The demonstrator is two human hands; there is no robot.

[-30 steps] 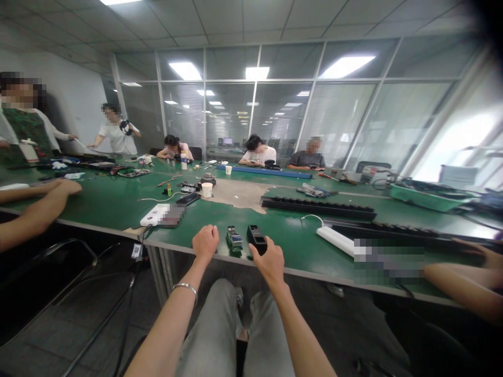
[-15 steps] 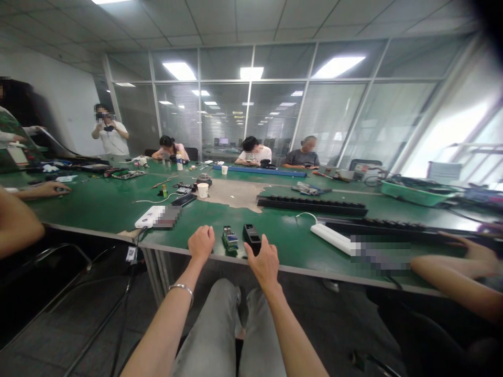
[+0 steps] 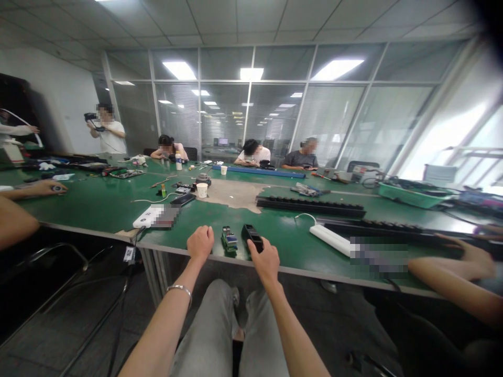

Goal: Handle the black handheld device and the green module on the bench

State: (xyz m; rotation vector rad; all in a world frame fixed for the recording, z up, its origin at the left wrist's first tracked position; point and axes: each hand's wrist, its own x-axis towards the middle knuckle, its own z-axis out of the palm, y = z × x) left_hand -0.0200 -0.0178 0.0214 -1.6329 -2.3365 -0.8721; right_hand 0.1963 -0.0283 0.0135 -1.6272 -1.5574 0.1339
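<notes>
A black handheld device casing (image 3: 251, 236) with window-like openings in its face is near the table's front edge. My right hand (image 3: 267, 260) grips its near end, thumb on the left side and fingers round the right. Just left of it lies a green circuit board (image 3: 229, 241) with a small bluish screen, touched by neither hand. My left hand (image 3: 200, 244) rests on the table edge to the left of the board, its fingers curled into a fist. A metal bracelet (image 3: 181, 293) circles my left wrist.
The green table (image 3: 110, 209) holds a white power strip (image 3: 332, 239), black slotted rails (image 3: 310, 207), a paper cup (image 3: 201, 190), a white box-like device (image 3: 147, 216) and a green basket (image 3: 416, 196). Other people's arms reach in at left (image 3: 29, 191) and right (image 3: 451, 267).
My right hand has closed round the near end of the black casing, which now looks slightly tilted. My left hand and the circuit board have hardly moved.
</notes>
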